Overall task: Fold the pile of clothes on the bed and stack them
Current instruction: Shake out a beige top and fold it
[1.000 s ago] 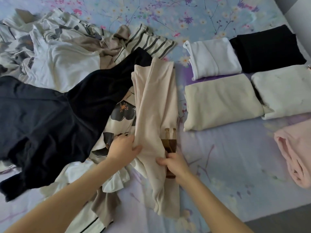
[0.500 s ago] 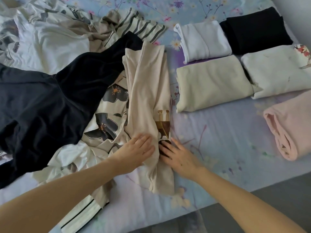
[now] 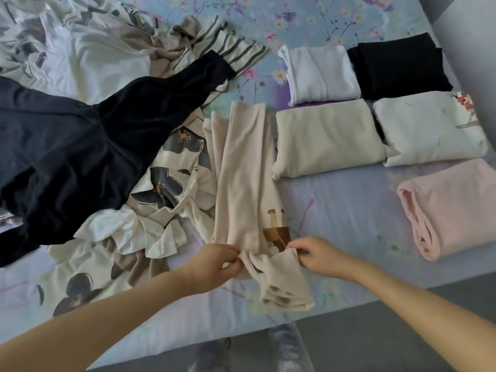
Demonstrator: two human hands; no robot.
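Both hands pinch lengthwise beige garment's near end.

a home bedroom: a bed with a floral sheet covered in household clothes.

We look down on a bed that fills most of the view. It is covered by a pale blue and lilac sheet printed with small flowers and thin branches. Past its near edge lies a grey floor, and at the upper right is a plain grey wall. The light is soft and even.
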